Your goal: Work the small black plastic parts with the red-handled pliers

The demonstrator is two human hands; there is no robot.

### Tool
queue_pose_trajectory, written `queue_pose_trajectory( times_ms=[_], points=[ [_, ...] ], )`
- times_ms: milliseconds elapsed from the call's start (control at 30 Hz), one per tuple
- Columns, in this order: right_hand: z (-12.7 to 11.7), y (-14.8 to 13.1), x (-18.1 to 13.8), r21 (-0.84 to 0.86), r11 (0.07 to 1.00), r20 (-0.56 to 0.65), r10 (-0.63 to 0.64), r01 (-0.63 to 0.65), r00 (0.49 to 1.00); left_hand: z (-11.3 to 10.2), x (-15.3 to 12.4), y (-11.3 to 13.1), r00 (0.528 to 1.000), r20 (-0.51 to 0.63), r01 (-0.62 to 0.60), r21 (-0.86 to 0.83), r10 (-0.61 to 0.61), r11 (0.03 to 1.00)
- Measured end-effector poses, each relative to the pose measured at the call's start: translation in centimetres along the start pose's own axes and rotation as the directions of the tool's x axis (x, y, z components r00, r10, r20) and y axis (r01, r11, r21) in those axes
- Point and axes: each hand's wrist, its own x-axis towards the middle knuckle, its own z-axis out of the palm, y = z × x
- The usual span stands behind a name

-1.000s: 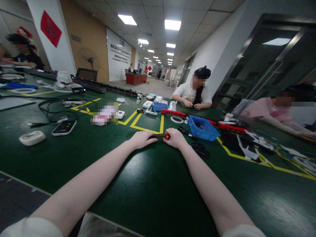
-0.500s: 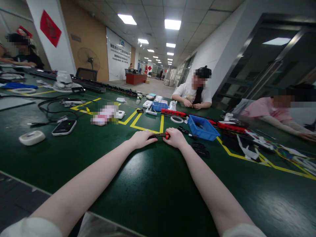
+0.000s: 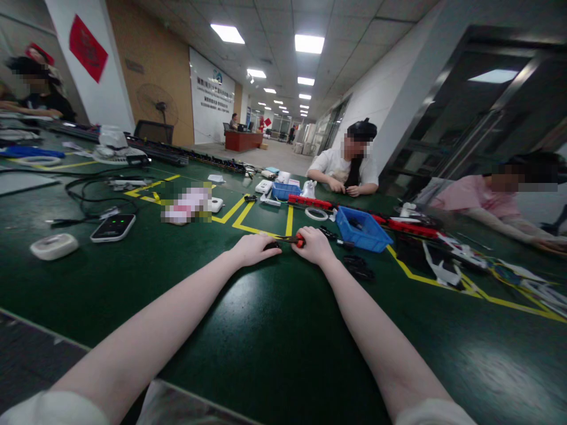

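Observation:
My right hand point(image 3: 313, 245) is closed around the red handle of a small tool point(image 3: 300, 240). Its slim dark metal end points left; whether it is pliers or scissors I cannot tell. Opposite, my left hand point(image 3: 253, 249) has its fingers closed on a small black piece point(image 3: 271, 245), mostly hidden by the fingers. The tool's tip reaches this piece or lies just above it. Both hands are low over the green table point(image 3: 266, 330), near a yellow tape outline point(image 3: 261, 231). Right of my right hand lie several black pieces point(image 3: 358, 267).
A blue bin point(image 3: 363, 231) stands right of my hands, with a white ring point(image 3: 316, 213) and red strip point(image 3: 310, 202) behind. On the left are a phone point(image 3: 188, 206), a black-screened device point(image 3: 113, 228), a white case point(image 3: 54, 246) and cables point(image 3: 80, 192). A co-worker point(image 3: 348, 168) sits across.
The whole view has shifted very slightly. My hands keep nearly the same pose, holding the same tool and black piece.

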Motion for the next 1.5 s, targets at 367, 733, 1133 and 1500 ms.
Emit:
queue_pose_trajectory(
  times_ms=[367,733,1133,1500],
  points=[
    [0.31,0.18,-0.09,0.0,0.999,-0.033,0.053,-0.053,0.998,-0.11,-0.18,0.35,1.0,-0.01,0.023,0.0,-0.023,1.0],
    [0.25,0.17,-0.05,-0.003,0.999,-0.017,0.041,-0.041,0.999,-0.02,-0.19,0.25,1.0,-0.014,0.018,0.039,-0.017,0.999],
    [-0.07,0.02,-0.04,-0.011,0.998,0.033,-0.056,0.056,0.998,-0.17,-0.07,0.33,1.0,-0.01,0.024,0.011,-0.024,1.0],
    [-0.23,-0.07,-0.01,-0.027,0.997,0.087,-0.074,0.076,0.993,-0.4,-0.1,0.51,0.998,0.001,0.056,-0.007,-0.056,0.998]
  ],
)
